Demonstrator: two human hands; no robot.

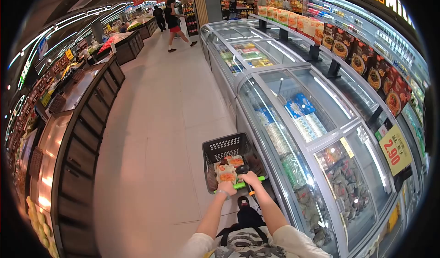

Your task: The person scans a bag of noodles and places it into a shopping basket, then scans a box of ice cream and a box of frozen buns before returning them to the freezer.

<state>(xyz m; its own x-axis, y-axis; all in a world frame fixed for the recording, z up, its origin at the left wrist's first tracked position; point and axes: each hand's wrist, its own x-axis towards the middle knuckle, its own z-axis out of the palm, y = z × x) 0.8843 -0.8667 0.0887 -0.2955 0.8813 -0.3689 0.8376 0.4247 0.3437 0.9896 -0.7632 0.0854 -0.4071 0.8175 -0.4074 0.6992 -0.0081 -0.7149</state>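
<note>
Both hands are at the bright green handle [240, 184] of a dark basket [223, 143], which stands low in the aisle, just beside the freezer [241, 101]. The left hand [227, 188] is curled around the handle toward its left end, with a band [223, 193] on that wrist. The right hand [250, 179] is closed over the handle farther right, its fingers next to a black rounded object [242, 168]; the view is too small to tell whether they grip that object as well. An orange ring [251, 193] shows just below this hand. In the basket, beyond the handle, lie a few packets [226, 172] in red, orange and white, one partly over another. A dark shoe [243, 202] shows on the floor [151, 134] below the hands. The freezer runs along the right side under glass lids, with blue packs [300, 105] in one section and many small bags [346, 182] in the nearer one. A yellow price sign [395, 150] reading 2.90 stands on its far side, below a row of printed boxes [362, 60]. A long wooden counter [82, 143] lines the left. Farther up the aisle, a person in red shorts [174, 29] is in mid-stride.
</note>
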